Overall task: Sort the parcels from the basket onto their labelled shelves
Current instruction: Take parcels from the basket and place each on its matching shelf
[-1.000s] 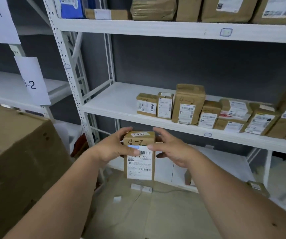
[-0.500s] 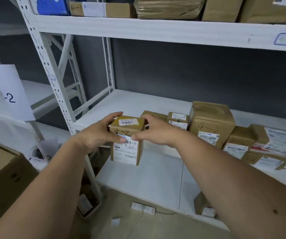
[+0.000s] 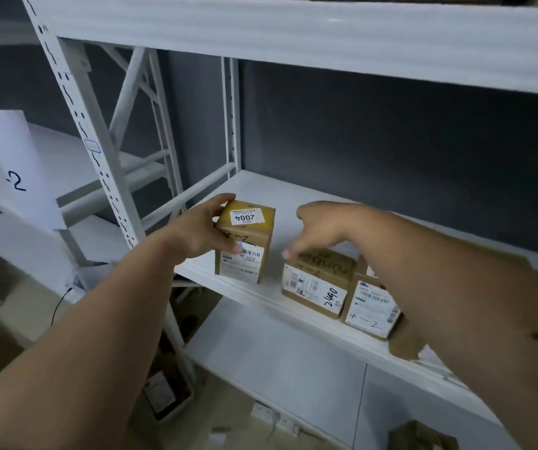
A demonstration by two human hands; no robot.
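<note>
Cardboard parcel [image 3: 244, 243] marked 4-2 is standing upright near the front left of the middle shelf [image 3: 261, 193], and my left hand [image 3: 201, 233] is gripping its left side, thumb on its front face. My right hand [image 3: 321, 228] is hovering apart from it, fingers loosely spread and holding nothing, fingertips just above the neighbouring box [image 3: 317, 284] marked 2490.
</note>
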